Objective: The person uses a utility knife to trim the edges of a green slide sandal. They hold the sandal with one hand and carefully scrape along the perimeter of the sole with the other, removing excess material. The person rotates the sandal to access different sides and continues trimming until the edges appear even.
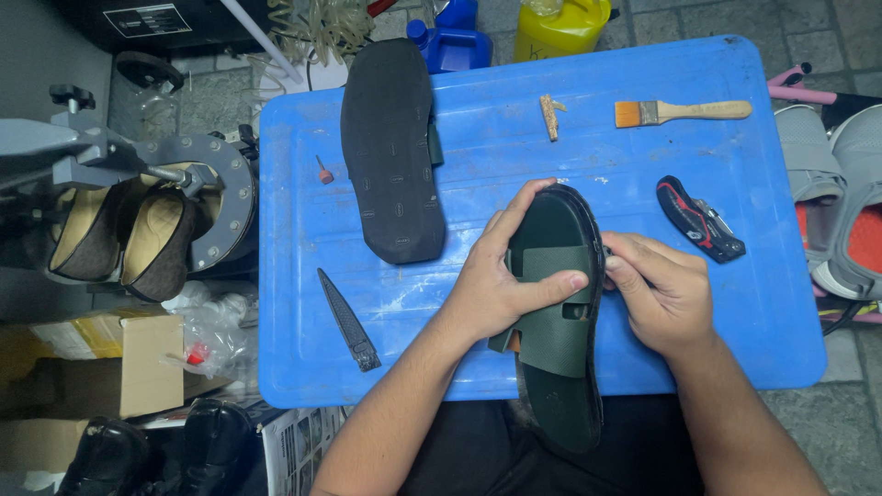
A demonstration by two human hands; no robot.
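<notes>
Nearest to us is the dark green sandal, its heel end over the lap and its toe end resting on the blue desk. Going left to right, the left hand is clasped over the sandal's inner edge, thumb lying across the wide green strap. The right hand pinches the sandal's outer rim with curled fingers; whether something small sits between those fingertips we cannot tell.

We judge the sandal light and fairly flexible: the strap looks soft and would fold under pressure, while the sole seems firmer, so the rim at mid-length is the surest place to hold, 1 hand on each side.

On the desk, from the left: a dark pointed blade, a small red-tipped bit, the 2nd sandal turned sole up, a sliver of wood, a paintbrush, and a red and black folding knife just beside the right hand.
</notes>
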